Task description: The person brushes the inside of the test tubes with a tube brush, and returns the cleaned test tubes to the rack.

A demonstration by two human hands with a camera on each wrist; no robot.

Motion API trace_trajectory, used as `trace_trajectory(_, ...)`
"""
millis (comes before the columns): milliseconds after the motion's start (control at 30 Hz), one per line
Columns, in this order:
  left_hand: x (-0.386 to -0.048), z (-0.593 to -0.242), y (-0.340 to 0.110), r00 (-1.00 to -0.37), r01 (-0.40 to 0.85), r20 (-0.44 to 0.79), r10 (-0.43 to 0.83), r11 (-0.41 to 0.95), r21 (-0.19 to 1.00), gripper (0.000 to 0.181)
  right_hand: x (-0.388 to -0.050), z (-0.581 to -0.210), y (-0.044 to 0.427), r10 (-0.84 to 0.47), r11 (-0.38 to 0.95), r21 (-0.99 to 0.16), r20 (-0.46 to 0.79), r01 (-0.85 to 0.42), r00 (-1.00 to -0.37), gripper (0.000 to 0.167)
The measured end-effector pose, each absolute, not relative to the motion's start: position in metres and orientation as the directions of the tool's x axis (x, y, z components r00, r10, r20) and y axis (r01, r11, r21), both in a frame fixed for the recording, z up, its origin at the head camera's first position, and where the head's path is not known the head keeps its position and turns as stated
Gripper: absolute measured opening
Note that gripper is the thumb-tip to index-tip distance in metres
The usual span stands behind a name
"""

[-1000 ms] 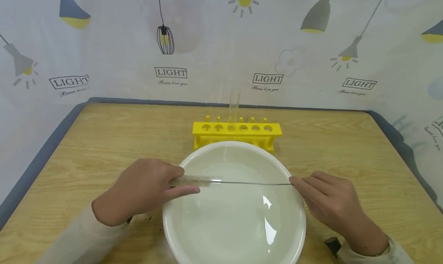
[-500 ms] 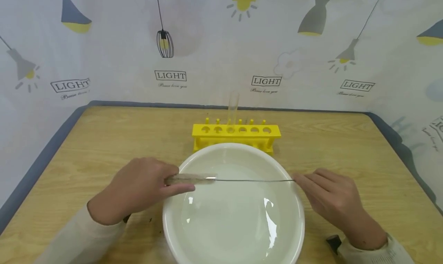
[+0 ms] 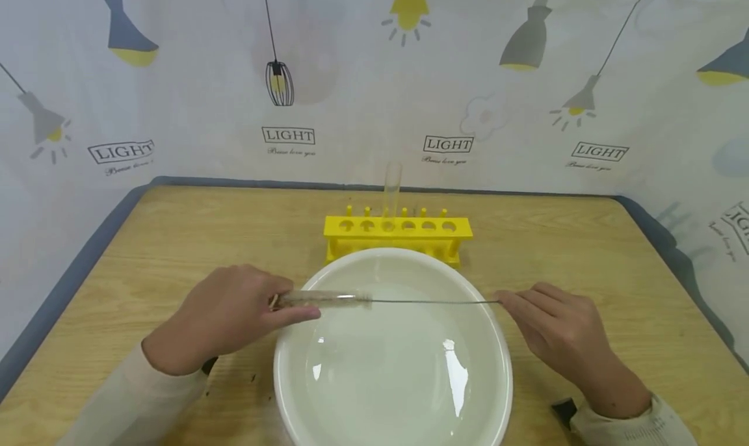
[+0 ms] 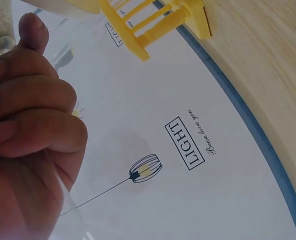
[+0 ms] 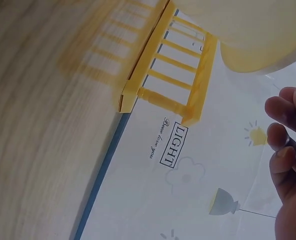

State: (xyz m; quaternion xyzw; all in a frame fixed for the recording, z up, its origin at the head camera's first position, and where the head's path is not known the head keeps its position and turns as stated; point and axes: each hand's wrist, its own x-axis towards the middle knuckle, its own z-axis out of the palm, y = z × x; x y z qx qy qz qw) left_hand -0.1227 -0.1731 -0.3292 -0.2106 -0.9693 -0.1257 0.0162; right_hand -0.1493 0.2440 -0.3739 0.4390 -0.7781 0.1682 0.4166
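Observation:
Over the white basin (image 3: 285, 387), my left hand (image 3: 225, 313) grips a clear test tube (image 3: 328, 298), held nearly level with its mouth to the right. A test tube brush sits inside the tube, its pale bristles showing through the wall. From the mouth its thin twisted wire handle (image 3: 433, 301) runs straight across the basin. At the basin's right rim, the thumb and fingers of my right hand (image 3: 556, 322) pinch the wire's end. In the left wrist view, curled fingers (image 4: 37, 100) are close up, and only a bit of the tube shows.
A yellow test tube rack (image 3: 398, 228) stands just behind the basin. One clear test tube (image 3: 392, 192) is upright in it. Water with bright reflections lies in the basin. The wooden table (image 3: 193, 238) is bordered by a printed cloth backdrop (image 3: 363, 75).
My left hand has shifted slightly left with the test tube, and my hands are a little farther apart. A bit more wire shows between them. The head view has tilted up slightly.

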Motion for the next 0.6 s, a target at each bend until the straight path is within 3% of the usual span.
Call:
trace_trajectory(167, -0.125, -0.329, -0.174, -0.91, 0.413, 0.08, 0.406, 0.88, 0.233, 0.061, -0.151, -0.373, 0.25, -0.569, 0.579, 0.084, 0.754, -0.811, -0.328, 0.04)
trace_trajectory(433, -0.125, -0.329, -0.172, -0.912, 0.41, 0.09, 0.401, 0.88, 0.241, 0.056, -0.152, -0.366, 0.259, -0.573, 0.58, 0.062, 0.739, -0.812, -0.353, 0.045)
trace_trajectory(600, -0.125, -0.329, -0.172, -0.914, 0.406, 0.082, 0.398, 0.88, 0.246, 0.054, -0.153, -0.364, 0.266, -0.568, 0.539, -0.059, 0.711, -0.84, -0.414, 0.044)
